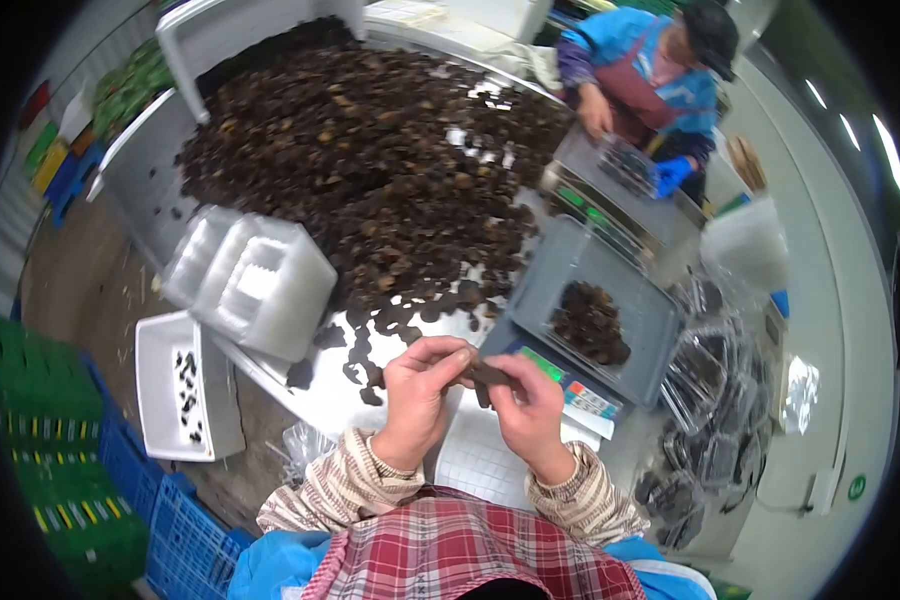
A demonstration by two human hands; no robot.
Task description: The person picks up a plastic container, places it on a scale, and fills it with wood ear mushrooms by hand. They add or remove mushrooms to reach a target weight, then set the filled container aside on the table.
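Above the table's front edge, my left hand (417, 398) and my right hand (532, 415) meet with fingers closed on a dark brown mushroom (487, 376). It looks flat and is pinched between both thumbs and fingers, which partly hide it. Beyond my hands spreads a large heap of similar dark brown mushrooms (370, 170), with loose ones trailing toward me. To the right of my right hand, a grey tray (545, 285) holds a small pile of mushrooms (590, 323) and rests on a scale (545, 362) with coloured keys.
Stacked clear plastic trays (310, 285) stand at the left table edge, above a white bin (160, 400) with a few dark pieces. Filled clear packs (705, 390) crowd the right. A co-worker (635, 75) in a blue glove handles a pack at another scale. Green crates (55, 390) stand left.
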